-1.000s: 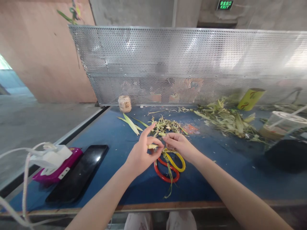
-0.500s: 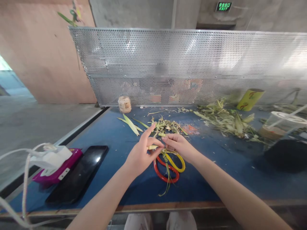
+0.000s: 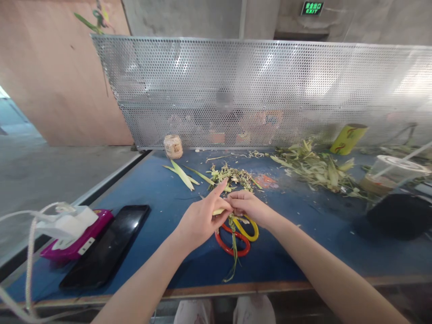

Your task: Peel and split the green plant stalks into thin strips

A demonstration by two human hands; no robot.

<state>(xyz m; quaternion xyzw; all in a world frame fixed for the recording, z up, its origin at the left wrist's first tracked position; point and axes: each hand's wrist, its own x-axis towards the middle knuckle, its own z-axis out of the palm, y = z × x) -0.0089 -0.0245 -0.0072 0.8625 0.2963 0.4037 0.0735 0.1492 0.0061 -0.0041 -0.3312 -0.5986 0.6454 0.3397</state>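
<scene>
My left hand (image 3: 202,220) pinches a pale green plant strip (image 3: 218,211) between thumb and fingers, its index finger stretched forward. The fingertips of my right hand (image 3: 248,207) are closed and meet the left ones, hiding what lies between them. Thin, frayed green strands (image 3: 234,252) hang below the joined fingertips. Under my hands lies a pair of scissors with a red loop (image 3: 232,253) and a yellow loop (image 3: 255,231); its blades are hidden. Just beyond my fingers is a heap of small dried plant scraps (image 3: 236,173).
Loose green leaves (image 3: 184,176) and a wrapped roll (image 3: 173,146) lie left. Husks (image 3: 317,166), a yellow-green cylinder (image 3: 348,139) and a lidded cup (image 3: 388,173) are right. A phone (image 3: 108,245) and magenta box with chargers (image 3: 77,240) sit near left. A perforated metal screen (image 3: 202,90) stands behind.
My fingertips have drawn closer together, and my left index finger points further right. A short green piece beside the right fingertips is now out of sight. The view has shifted slightly.
</scene>
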